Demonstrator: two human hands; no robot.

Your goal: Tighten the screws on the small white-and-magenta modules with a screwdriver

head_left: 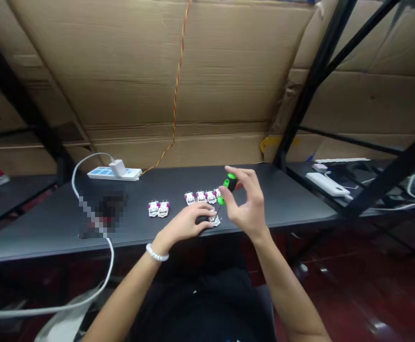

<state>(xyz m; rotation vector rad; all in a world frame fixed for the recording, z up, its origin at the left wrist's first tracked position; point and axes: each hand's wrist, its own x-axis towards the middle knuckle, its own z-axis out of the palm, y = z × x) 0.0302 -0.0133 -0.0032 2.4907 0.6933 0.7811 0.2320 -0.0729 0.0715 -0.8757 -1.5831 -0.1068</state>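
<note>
My right hand (248,206) grips a green-and-black screwdriver (227,185) between thumb and fingers. Its thin shaft slants down to a small white part (215,220) at the front of the desk. My left hand (186,221), with a white beaded bracelet at the wrist, pinches a dark rounded piece (202,219) and steadies the white part beside it. Whether those two pieces are joined I cannot tell. Behind my hands, several small white-and-purple parts (200,196) stand in a row, the last partly hidden by the screwdriver. Two more such parts (158,209) sit to the left.
A white power strip (132,174) with a plugged-in charger (117,167) lies at the back left; its white cable (111,266) loops over the desk's front edge. A blurred dark patch (107,211) is nearby. Black frame posts (300,102) and cardboard (214,66) bound the desk (129,237).
</note>
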